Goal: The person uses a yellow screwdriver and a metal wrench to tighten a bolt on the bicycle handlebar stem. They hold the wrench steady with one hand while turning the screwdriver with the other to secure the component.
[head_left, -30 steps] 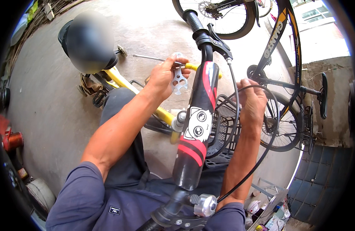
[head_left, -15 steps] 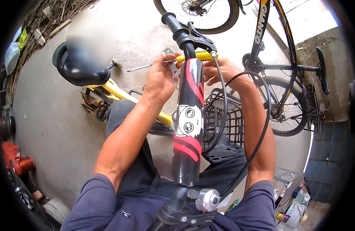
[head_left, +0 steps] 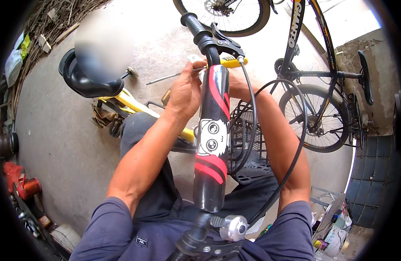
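My left hand (head_left: 185, 93) is closed, its thumb and fingers pinching a screwdriver (head_left: 236, 63) with a yellow handle. Its metal shaft points left, while the handle passes behind the handlebar. A pale flat multi-hole wrench (head_left: 194, 58) shows partly at the same fingertips. My right hand (head_left: 237, 86) is behind the handlebar pad, close to the left hand; its fingers are hidden, so their hold cannot be seen. Between my forearms stands the black pad (head_left: 212, 137) with red stripes and a white cat face, on the handlebar of a small yellow bicycle (head_left: 133, 103).
Black cables (head_left: 304, 117) loop in front of my right forearm. A black basket (head_left: 252, 148) hangs beyond the pad. A silver bell (head_left: 234, 228) sits near my chest. At right stands a larger black bicycle (head_left: 311, 75). A person's blurred head (head_left: 104, 48) is beside the black saddle (head_left: 85, 87).
My right hand has moved left, going further behind the pad. The wrench has turned and is now mostly hidden; the screwdriver has shifted slightly right.
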Demonstrator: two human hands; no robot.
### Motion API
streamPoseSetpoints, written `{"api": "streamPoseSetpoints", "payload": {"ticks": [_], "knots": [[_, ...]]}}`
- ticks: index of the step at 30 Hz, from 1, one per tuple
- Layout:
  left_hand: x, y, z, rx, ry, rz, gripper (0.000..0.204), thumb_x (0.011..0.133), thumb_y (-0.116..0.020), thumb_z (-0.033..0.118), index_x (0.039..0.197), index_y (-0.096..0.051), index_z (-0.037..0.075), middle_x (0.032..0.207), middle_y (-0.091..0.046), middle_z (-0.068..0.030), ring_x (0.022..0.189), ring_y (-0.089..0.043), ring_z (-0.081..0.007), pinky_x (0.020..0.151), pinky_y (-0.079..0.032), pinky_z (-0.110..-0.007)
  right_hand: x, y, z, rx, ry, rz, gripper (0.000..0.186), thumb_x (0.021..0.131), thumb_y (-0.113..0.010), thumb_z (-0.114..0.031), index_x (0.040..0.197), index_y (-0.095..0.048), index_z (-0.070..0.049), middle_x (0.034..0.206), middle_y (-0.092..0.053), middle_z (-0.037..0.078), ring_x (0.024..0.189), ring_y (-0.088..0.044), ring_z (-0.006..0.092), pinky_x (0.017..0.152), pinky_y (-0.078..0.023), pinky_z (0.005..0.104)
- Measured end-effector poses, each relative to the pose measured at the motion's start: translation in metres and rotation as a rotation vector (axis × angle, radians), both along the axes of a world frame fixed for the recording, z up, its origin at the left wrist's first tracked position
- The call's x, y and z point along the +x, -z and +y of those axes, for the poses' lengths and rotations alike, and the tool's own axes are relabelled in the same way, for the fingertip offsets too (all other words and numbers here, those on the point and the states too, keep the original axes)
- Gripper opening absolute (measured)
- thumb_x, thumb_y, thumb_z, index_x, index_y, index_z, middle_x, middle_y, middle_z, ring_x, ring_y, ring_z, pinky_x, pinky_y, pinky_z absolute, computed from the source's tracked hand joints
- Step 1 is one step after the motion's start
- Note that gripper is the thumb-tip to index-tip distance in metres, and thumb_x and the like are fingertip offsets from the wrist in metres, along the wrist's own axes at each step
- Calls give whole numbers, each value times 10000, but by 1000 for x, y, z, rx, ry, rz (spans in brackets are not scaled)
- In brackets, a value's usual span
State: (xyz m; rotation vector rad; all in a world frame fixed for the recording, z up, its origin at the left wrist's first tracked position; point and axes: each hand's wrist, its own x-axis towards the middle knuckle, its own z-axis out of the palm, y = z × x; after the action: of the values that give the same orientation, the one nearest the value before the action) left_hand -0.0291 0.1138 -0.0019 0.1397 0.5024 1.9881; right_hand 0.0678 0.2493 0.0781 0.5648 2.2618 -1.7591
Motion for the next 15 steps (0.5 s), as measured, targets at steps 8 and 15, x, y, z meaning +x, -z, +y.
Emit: {"api": "streamPoseSetpoints", "payload": {"ticks": [8, 15], "knots": [[-5, -6, -2, 92, 19, 42, 445, 1087, -379, 448, 1177, -605, 75, 1271, -539, -39, 1054, -516, -145, 915, -441, -337, -3, -21, -19, 213, -8, 40, 153, 924, -617, -144, 947, -650, 4, 744, -629, 20, 622, -659, 105, 524, -564, 230], [-3, -14, -4, 122, -1, 38, 479, 1072, -388, 489, 1250, -565, 81, 1320, -522, -48, 1234, -450, -183, 1056, -350, -479, 5, -21, -24, 444, 88, 172, 203, 894, -695, -166, 972, -709, 21, 730, -680, 79, 683, -639, 160, 662, -520, 327]]}}
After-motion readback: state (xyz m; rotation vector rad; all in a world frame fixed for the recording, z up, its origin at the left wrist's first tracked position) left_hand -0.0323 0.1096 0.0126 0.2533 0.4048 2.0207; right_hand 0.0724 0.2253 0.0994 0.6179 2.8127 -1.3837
